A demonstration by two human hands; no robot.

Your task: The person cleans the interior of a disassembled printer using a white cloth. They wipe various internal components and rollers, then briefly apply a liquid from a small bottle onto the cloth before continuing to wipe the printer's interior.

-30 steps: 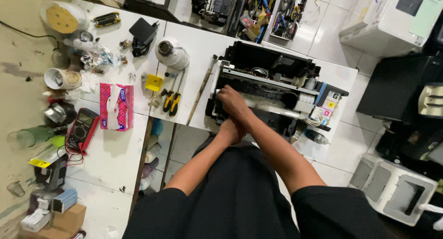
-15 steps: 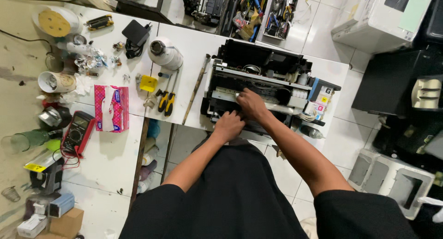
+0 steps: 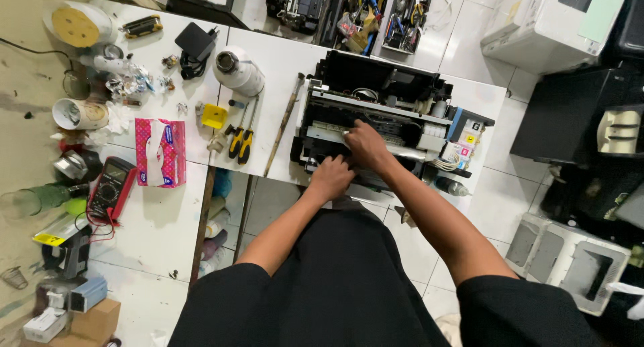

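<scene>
Black plastic, the opened printer chassis sits on the white tabletop. The left hand clasps its front edge; the right hand presses inside. Forcing parts could likely snap them or pinch fingers.
</scene>
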